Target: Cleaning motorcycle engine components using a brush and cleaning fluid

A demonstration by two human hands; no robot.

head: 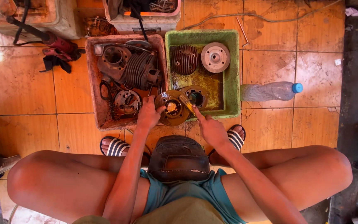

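Rusty disc gripped at rim by left hand, fingers curled over its edge. Right hand clenched on yellow brush, bristles just beside disc centre. Beyond fingertips: green tray holding finned head and round cover; red tray with cylinder. Bottle right of green tray.
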